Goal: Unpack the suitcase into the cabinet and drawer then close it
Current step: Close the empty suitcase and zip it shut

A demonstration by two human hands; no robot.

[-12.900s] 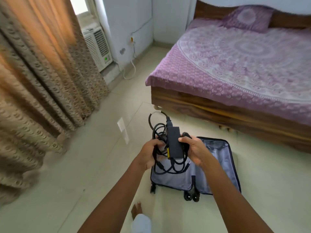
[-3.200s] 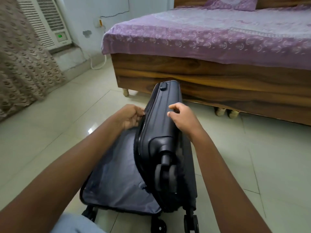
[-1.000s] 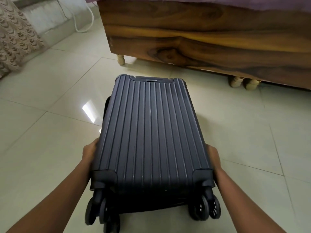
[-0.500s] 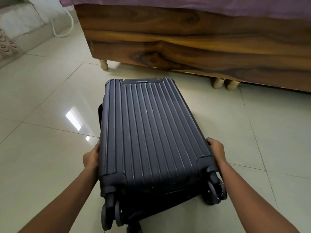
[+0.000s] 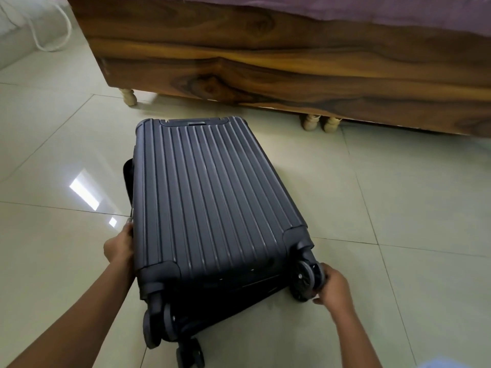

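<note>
A dark ribbed suitcase lies closed on the tiled floor beside a wooden bed. The person's right hand curls round its near-right wheel; the left hand rests against its left side, fingers hidden, grip unclear.

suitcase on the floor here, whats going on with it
A person is working on a dark ribbed suitcase that lies flat on the tiled floor beside a wooden bed, its lid folded down. The left hand sits at the left seam by the zip pull; whether it pinches the pull is hidden. The right hand grips a wheel at the near right corner.
</note>
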